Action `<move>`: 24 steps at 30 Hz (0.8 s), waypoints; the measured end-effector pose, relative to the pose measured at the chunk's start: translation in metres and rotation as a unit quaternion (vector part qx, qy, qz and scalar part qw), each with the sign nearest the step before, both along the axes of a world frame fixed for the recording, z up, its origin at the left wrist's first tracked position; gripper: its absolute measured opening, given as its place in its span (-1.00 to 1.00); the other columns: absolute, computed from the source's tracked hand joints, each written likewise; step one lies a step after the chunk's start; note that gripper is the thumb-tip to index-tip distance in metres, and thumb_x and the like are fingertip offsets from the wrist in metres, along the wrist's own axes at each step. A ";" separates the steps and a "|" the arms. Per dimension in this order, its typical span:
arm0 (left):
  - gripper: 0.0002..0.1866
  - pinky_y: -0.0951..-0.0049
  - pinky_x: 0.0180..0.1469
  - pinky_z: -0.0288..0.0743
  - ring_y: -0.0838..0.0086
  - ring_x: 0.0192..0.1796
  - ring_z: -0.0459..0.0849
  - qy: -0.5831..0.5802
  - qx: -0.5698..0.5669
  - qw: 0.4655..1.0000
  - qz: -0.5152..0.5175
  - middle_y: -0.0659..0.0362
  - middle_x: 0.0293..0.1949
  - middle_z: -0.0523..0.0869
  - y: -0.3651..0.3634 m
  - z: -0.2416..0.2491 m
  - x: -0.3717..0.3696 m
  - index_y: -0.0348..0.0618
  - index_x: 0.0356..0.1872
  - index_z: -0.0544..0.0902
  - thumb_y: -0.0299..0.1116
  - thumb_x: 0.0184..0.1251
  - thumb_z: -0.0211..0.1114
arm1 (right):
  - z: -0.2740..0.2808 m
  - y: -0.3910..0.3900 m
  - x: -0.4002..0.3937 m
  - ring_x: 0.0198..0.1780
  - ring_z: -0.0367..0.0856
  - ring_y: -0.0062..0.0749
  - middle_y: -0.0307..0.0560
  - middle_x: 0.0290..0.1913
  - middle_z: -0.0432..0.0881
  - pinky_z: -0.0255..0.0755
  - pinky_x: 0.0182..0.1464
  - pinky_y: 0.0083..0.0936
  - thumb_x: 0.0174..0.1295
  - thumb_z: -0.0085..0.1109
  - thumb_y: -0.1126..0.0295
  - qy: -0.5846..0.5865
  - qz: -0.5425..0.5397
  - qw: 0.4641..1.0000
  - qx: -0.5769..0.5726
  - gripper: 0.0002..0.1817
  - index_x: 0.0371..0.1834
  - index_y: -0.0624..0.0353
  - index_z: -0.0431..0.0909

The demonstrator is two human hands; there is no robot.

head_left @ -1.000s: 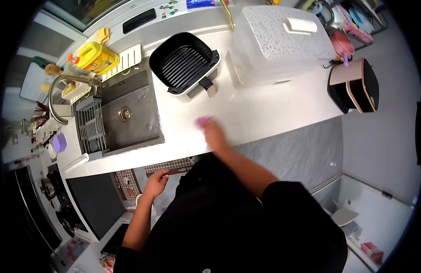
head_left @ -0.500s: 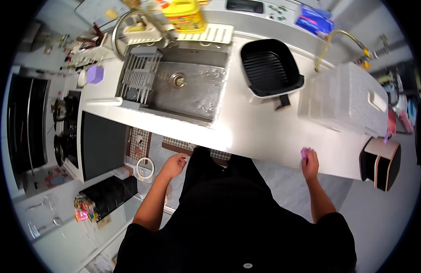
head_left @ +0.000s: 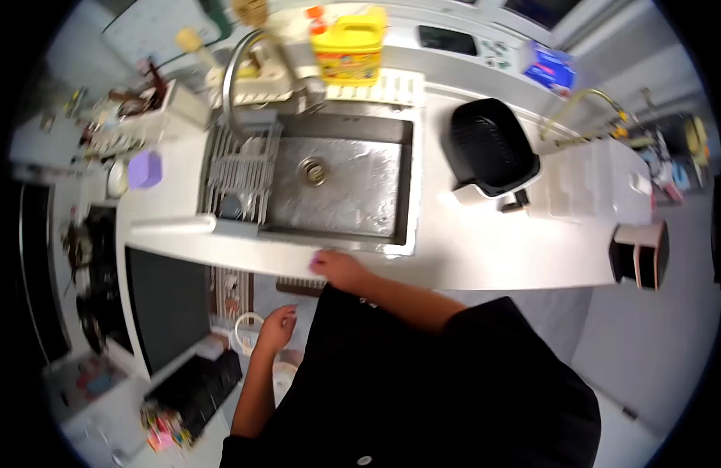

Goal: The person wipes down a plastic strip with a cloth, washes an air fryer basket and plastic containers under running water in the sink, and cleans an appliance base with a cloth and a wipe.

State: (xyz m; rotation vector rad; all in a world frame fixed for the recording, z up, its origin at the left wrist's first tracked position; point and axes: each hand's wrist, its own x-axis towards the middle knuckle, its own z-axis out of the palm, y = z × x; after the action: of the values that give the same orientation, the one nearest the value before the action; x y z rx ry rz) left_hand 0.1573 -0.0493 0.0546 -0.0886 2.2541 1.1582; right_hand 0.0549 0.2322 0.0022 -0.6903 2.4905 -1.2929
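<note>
My right hand (head_left: pixel 341 269) is at the counter's front edge, just below the sink (head_left: pixel 407 187). Its fingers are closed on a small purple wad (head_left: pixel 317 263), soft-looking and mostly covered by the fingers; its exact kind does not show. My left hand (head_left: pixel 278 327) hangs in front of the cabinets, below counter height, with fingers loosely curled together and nothing visible in them. Inside the sink, a grey rack (head_left: pixel 247 168) takes up the left side, and the wet basin floor shows around the drain (head_left: pixel 313 171).
Right of the sink stand a black ribbed basket (head_left: pixel 493 148), a clear lidded container (head_left: pixel 586 183) and a black-and-pink bin (head_left: pixel 639 256). The faucet (head_left: pixel 234 78) arches over the rack. Behind is a yellow jug (head_left: pixel 348 54). A purple cup (head_left: pixel 144 170) sits at left.
My right hand has swung left along the counter edge to below the sink, carrying the purple wad. My left hand has dropped slightly lower and left. The view has shifted too.
</note>
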 end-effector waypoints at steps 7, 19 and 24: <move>-0.67 0.30 0.08 0.62 0.29 0.01 0.76 -0.002 0.023 0.995 -0.095 -0.02 0.01 0.77 -0.004 0.023 -0.092 -0.23 0.22 0.64 -0.38 0.51 0.25 | 0.011 0.080 0.016 0.27 0.55 -0.18 -0.22 0.11 0.62 0.57 0.15 -0.22 0.25 0.17 0.36 0.079 0.015 0.988 0.133 -0.81 -0.11 -0.17 0.66; -0.68 0.37 0.07 0.61 0.34 -0.03 0.76 0.126 0.112 0.959 -0.228 0.01 -0.02 0.79 0.234 0.100 -0.180 -0.21 0.20 0.66 -0.42 0.49 0.27 | 0.231 0.380 0.090 0.14 0.67 -0.08 -0.04 0.09 0.69 0.55 0.19 -0.22 0.16 0.32 0.52 0.211 -0.294 0.924 0.123 -0.66 0.04 0.09 0.70; -0.65 0.34 0.10 0.61 0.29 0.08 0.75 0.116 0.135 0.942 -0.283 0.04 0.03 0.78 0.371 0.156 -0.160 -0.23 0.20 0.65 -0.45 0.43 0.31 | 0.406 0.568 0.076 0.28 0.54 0.00 0.00 0.31 0.55 0.52 0.23 -0.10 -0.13 0.31 0.65 0.343 -0.400 0.737 0.423 -0.24 0.30 -0.05 0.60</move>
State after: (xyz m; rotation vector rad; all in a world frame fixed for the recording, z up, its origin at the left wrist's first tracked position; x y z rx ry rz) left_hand -0.0023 0.3221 0.2102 0.7905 2.0721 1.1740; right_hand 0.1306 0.8000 0.4079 0.2632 3.6866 0.2538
